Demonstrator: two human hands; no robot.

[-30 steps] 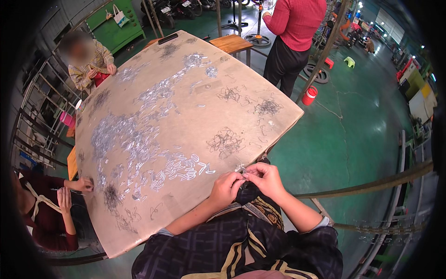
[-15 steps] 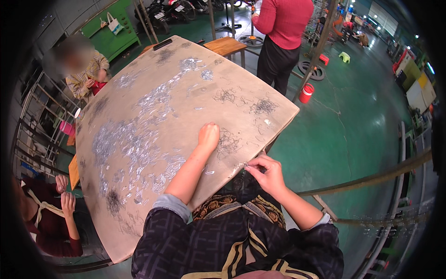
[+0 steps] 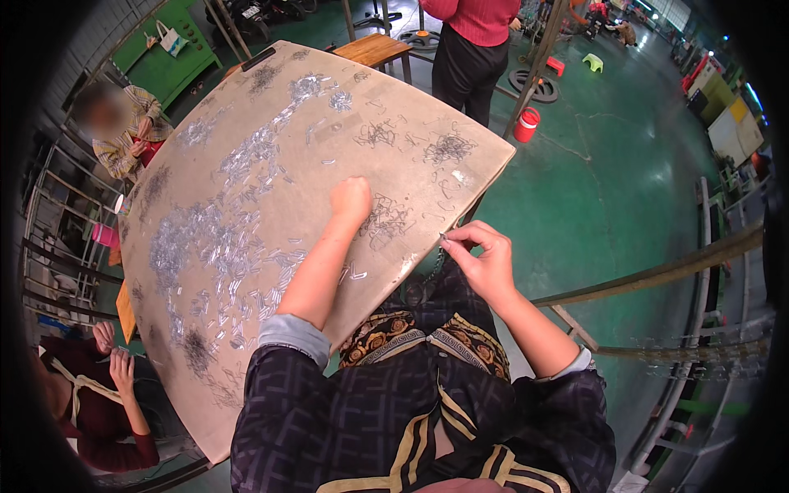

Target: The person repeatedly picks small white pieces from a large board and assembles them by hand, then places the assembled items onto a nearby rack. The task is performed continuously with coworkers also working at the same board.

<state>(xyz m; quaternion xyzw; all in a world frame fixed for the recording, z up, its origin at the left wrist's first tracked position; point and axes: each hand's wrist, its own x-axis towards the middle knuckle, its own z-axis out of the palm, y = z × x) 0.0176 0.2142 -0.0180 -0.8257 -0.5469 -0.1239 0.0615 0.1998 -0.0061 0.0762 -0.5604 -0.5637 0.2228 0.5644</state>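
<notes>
My left hand (image 3: 352, 200) is closed into a fist on the table, beside a heap of dark wire hooks (image 3: 388, 222); whatever its fingers hold is hidden. Just past the table's near right edge, my right hand (image 3: 483, 259) pinches a small metal piece (image 3: 444, 237) between thumb and fingertips. Below that pinch hangs a dark, chain-like strand (image 3: 438, 264). A few shiny elongated wire loops (image 3: 355, 274) lie by my left forearm. Many more shiny loops (image 3: 246, 246) spread over the table's left half.
The beige tabletop (image 3: 320, 185) also bears other dark hook heaps (image 3: 449, 148). A person in plaid (image 3: 127, 148) and one in dark red (image 3: 103, 394) sit along its left side. Someone in a red top (image 3: 472, 49) stands beyond. A red bucket (image 3: 527, 125) stands near a metal post (image 3: 538, 66).
The whole view has shifted, with the table sitting slightly higher and further left. My right hand's pinch has risen along the table edge. My left fist stays by the hook heap.
</notes>
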